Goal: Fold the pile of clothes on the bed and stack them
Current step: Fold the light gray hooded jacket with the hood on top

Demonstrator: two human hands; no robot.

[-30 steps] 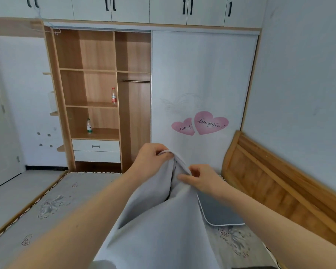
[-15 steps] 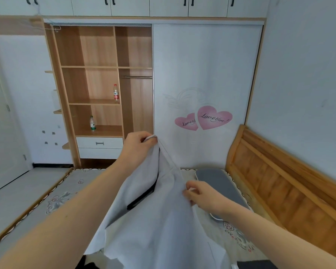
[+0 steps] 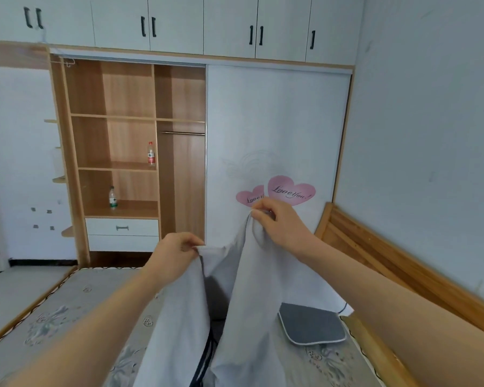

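Observation:
A light grey garment (image 3: 249, 317) with a dark striped trim hangs in the air above the bed (image 3: 67, 308). My left hand (image 3: 173, 254) pinches one upper edge of it at centre. Higher and to the right, my right hand (image 3: 277, 222) pinches another upper edge. The cloth droops between the two hands and falls out of the bottom of the view. A folded dark grey piece with a pale border (image 3: 312, 324) lies flat on the bed at the right, near the headboard. The rest of the clothes pile is hidden below the garment.
An open wooden wardrobe (image 3: 129, 152) with two bottles on its shelves stands beyond the bed's far end. Beside it is a white sliding door with pink hearts (image 3: 277, 152). A wooden headboard (image 3: 403, 275) runs along the right wall. Floor (image 3: 11, 286) shows at the left.
My right hand has risen from low on the cloth to a high edge. My left hand has dropped lower. The garment is now spread between the two hands.

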